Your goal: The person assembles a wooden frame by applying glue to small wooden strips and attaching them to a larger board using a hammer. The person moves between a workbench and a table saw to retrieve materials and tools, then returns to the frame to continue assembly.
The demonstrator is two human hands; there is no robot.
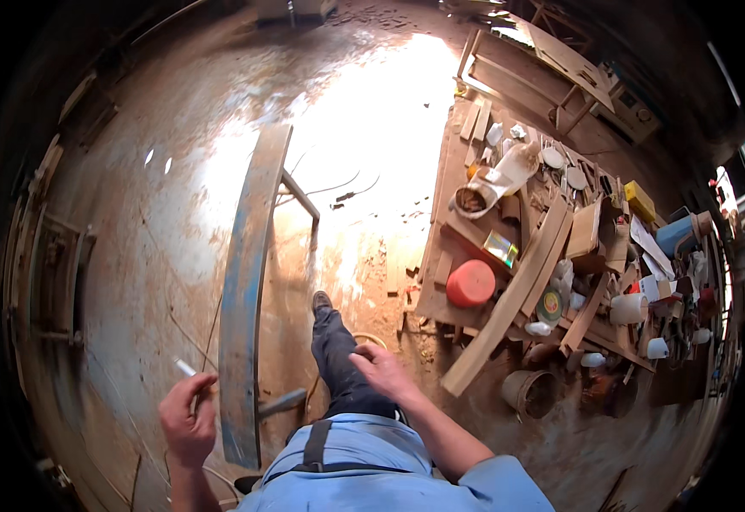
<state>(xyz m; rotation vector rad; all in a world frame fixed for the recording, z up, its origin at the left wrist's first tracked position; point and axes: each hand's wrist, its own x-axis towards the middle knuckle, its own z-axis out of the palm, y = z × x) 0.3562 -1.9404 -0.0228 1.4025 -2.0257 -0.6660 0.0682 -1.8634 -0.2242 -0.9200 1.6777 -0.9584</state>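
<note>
My left hand (189,418) is raised at the lower left, its fingers closed round a cigarette (185,367) whose white end points up and away. Just right of that hand runs a long, narrow wooden bench (246,282) with worn blue paint, its legs partly showing. My right hand (381,370) hangs in front of my dark trousers (338,346), fingers loosely stretched and nothing in them. One leg is forward, with a dark shoe (321,300) on the floor.
A cluttered worktable to the right carries a red round container (471,283), a long curved plank (509,299), a dirty white jug (509,171) and a yellow box (639,200). A bucket (533,392) stands below. Cables (357,193) lie on the sunlit floor.
</note>
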